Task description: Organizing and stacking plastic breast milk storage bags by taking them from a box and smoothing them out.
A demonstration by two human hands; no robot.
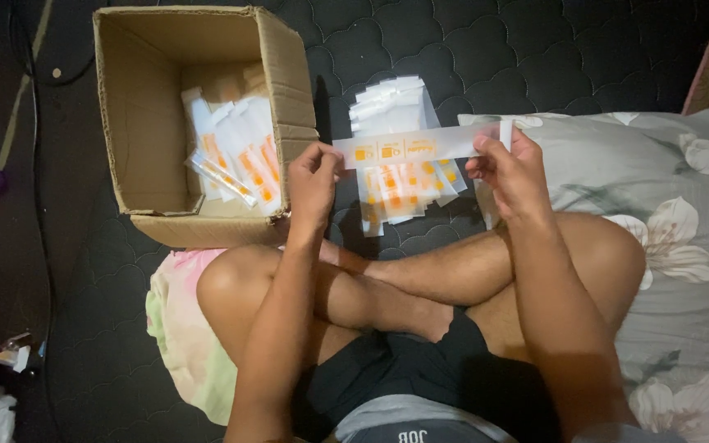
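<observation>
Bare arms, bare legs, no sleeves; black shorts (pixel 420 369), grey waistband (pixel 408 410) with lettering.

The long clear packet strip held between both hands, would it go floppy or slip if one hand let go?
The strip is thin film spanning left hand to right hand, so it would probably droop. It looks light. Its glossy surface may be slippery.

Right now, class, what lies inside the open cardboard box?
The cardboard box holds a heap of clear packets with orange labels against its right side. What lies under that heap is covered, and the near wall hides part of the floor.
</observation>
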